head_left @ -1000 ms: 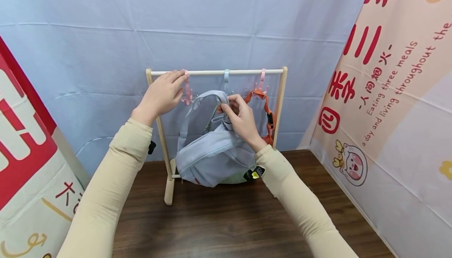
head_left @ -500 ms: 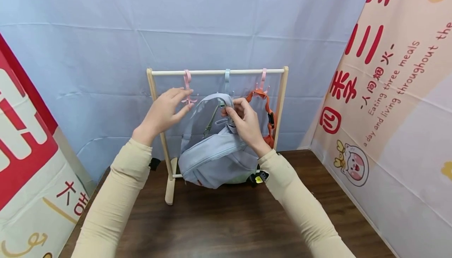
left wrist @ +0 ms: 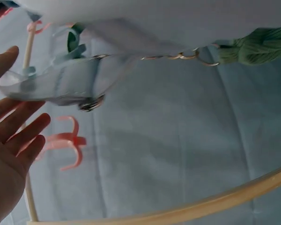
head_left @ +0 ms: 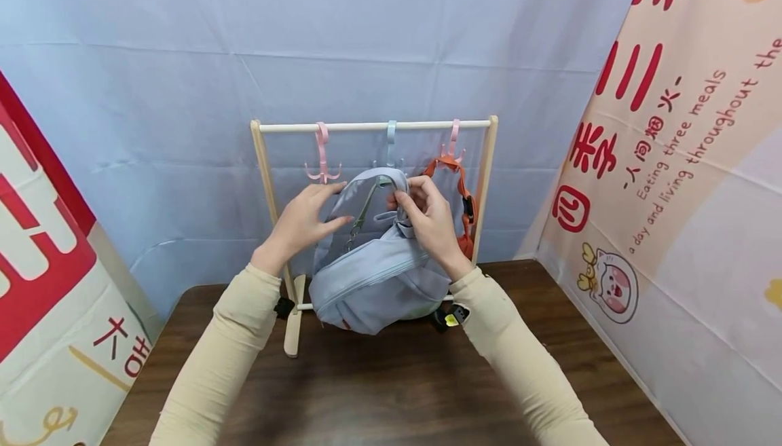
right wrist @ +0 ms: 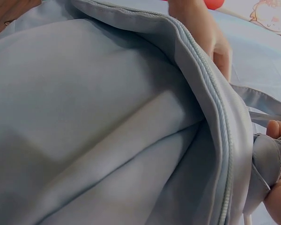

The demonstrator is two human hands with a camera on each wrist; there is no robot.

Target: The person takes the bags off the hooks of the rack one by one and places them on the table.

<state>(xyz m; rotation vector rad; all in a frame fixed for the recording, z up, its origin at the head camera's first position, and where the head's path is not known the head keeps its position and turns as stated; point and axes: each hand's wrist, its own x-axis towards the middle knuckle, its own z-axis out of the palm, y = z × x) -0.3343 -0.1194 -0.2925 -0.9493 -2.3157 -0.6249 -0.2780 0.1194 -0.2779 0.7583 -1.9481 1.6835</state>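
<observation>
1. Seems we're working the pale-blue fabric strap; its pale-blue fabric backpack sits at 6 o'clock from the light-blue plastic hook.
2. Around the bag, our right hand (1 o'clock) pinches the strap; our left hand (10 o'clock), fingers spread, grips nothing.
3. Next we'd guess: keep that loop wide.
4. Left-wrist view shows a green knotted cord; from the head we can't see knots.

From farthest back, the head view looks forward and down, rack mid-frame. The left wrist view, nearer, faces the backdrop; both show a pink hook left of centre. The right wrist view, closest, has the bag filling left and centre.
</observation>
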